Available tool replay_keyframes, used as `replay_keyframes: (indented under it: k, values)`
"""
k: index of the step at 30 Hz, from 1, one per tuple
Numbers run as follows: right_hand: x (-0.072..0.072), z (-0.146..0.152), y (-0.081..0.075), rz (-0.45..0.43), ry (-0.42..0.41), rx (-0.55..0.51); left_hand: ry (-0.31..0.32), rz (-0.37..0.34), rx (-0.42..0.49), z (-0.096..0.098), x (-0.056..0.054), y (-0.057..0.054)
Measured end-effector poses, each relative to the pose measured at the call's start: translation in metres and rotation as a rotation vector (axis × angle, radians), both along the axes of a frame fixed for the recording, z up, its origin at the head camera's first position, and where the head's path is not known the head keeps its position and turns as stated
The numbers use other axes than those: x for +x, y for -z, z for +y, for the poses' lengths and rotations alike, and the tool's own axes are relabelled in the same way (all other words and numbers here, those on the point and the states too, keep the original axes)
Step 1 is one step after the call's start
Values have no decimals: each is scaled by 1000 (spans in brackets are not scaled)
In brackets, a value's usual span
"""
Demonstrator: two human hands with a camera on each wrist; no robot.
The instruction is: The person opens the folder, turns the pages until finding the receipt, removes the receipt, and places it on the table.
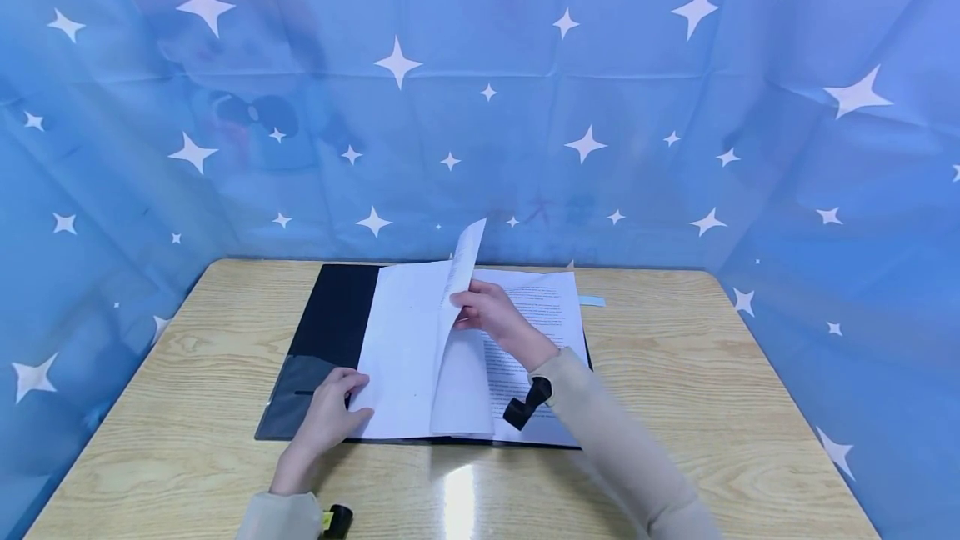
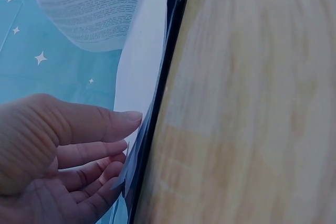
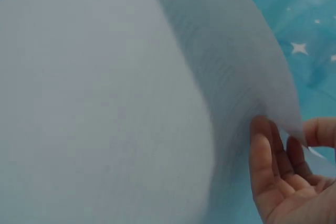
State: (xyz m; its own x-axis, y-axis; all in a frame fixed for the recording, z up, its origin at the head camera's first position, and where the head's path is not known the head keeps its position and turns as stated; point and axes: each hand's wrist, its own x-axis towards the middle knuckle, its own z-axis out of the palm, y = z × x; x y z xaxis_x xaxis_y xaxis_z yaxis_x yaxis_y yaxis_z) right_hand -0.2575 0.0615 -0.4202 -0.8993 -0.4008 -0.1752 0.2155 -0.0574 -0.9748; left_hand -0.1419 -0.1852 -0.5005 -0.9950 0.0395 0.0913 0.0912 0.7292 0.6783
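Observation:
A black folder (image 1: 345,307) lies spread on the wooden table, with white sheets on both sides. A raised sheet of paper (image 1: 463,261) stands curved above the middle, its far corner tipped up. My right hand (image 1: 495,315) pinches this sheet by its edge between thumb and fingers; in the right wrist view the broad sheet (image 3: 115,98) fills most of the picture. Over at the left, my left hand (image 1: 330,411) rests on the left page (image 1: 401,340) near its outer edge, thumb and fingertips apart. Its thumb (image 2: 115,124) touches the paper close to the folder's dark border.
Printed text covers the right page (image 1: 536,307), partly hidden under my right forearm. A light blue tab (image 1: 592,301) sticks out past its right side. Behind the wooden table (image 1: 712,373) hangs a blue curtain (image 1: 480,123) with white stars. Each wrist wears a small black camera.

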Motion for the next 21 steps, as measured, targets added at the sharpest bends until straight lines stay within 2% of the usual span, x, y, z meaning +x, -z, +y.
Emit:
replay_keyframes:
  k: [13, 21]
  values:
    - [2, -25, 8, -42, 1, -28, 7, -2, -44, 1, 2, 0]
    - [1, -40, 15, -57, 18, -34, 42, 27, 38, 2, 2, -1]
